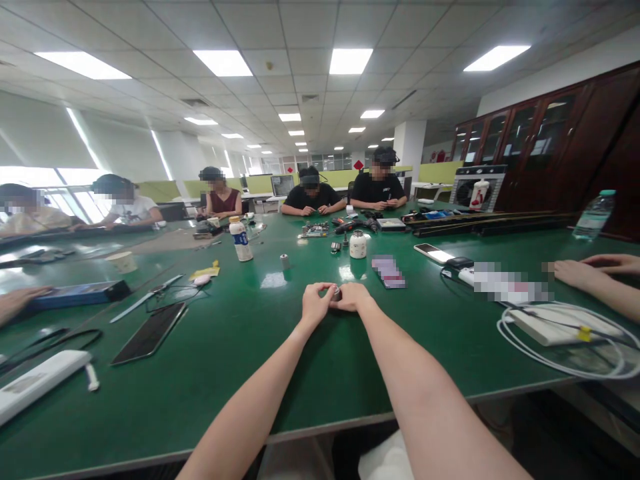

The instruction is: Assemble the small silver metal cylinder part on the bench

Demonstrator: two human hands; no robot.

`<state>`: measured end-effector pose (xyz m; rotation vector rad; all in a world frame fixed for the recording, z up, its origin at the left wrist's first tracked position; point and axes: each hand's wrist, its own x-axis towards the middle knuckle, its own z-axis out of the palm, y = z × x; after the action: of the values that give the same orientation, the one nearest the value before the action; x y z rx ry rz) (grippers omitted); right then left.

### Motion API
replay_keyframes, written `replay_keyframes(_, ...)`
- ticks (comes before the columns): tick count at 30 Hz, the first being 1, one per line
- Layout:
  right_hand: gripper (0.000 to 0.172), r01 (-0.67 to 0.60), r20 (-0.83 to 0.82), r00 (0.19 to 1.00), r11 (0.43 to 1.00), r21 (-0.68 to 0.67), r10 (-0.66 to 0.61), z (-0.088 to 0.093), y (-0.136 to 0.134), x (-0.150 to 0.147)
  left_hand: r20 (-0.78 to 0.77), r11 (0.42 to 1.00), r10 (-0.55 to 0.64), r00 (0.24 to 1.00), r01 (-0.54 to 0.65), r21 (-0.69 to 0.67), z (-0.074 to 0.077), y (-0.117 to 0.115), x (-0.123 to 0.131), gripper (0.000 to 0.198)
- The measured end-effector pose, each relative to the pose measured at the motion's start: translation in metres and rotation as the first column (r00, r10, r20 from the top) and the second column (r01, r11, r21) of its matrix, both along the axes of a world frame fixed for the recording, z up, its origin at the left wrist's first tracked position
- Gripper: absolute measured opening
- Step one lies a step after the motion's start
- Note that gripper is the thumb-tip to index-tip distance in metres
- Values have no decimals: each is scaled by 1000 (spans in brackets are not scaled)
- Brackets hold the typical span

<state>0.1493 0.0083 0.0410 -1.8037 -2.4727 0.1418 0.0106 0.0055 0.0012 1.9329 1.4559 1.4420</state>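
My left hand (316, 304) and my right hand (354, 297) meet over the green table, fingers closed around a small grey metallic cylinder (337, 293). Fingers cover most of it, so its exact kind does not show. Beyond my hands, to the left, a similar small grey cylinder (285, 261) stands upright on the table. Farther off, a round white jar (358, 245) stands beside small metal pieces (335, 247). To the right of my hands lies a phone-like flat object (389, 272), its face blurred out.
A dark phone (150, 335) and a white power strip (43, 385) lie at left. A bottle with a blue label (241, 241) stands farther back. At right are a white phone (433, 254), a coiled white cable (510, 333) and another person's hands (583, 272). Several people sit around the table.
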Motion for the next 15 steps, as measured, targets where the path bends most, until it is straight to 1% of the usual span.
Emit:
replay_keyframes(3,62,-2,1,1000,1000,-1,2,0,0,1,8,1000,1,1000,-1,13,-1,1,0,17)
replay_keyframes(8,64,-11,16,1000,1000,-25,11,1,2,5,58,999,18,998,-21,43,1,3,0,22)
replay_keyframes(12,70,-41,76,996,999,-31,43,1,1,4,43,998,56,997,-57,14,2,6,-7,24)
replay_keyframes(15,75,-60,125,990,998,-7,61,0,-3,2,36,998,58,998,-57,-31,-1,9,-12,24)
